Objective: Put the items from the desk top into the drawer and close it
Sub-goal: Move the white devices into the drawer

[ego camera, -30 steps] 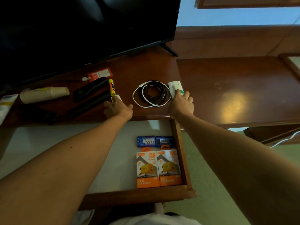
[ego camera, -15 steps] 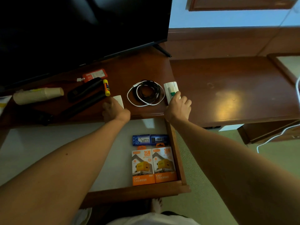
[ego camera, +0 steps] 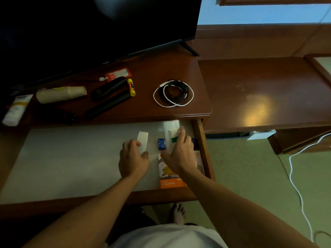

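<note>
here, nearest the body, both forearms reach forward over the near rail of the open drawer, and both hands are down inside it. the left hand has its fingers closed around the near end of a small white box, whose long axis runs near to far, tilted slightly right. just to its right, the right hand grips a larger white box with a green mark; its fingers wrap the right edge. that box is blurred, so i cannot tell whether it touches the drawer floor yet. it lies near to far too, over the blue packs and just beyond the orange charger boxes, close to the drawer's right wall. by my judgement the coming move is simply letting go, each box lying ahead of its own palm.

farther off, on the surface, the next things wait: the coiled cables lie straight beyond the right hand, so that hand is nearer. the black remotes, the glue stick and the red pouch lie far left, nearer the left hand. a stack of paper cups and a white tube sit farthest left.
</note>
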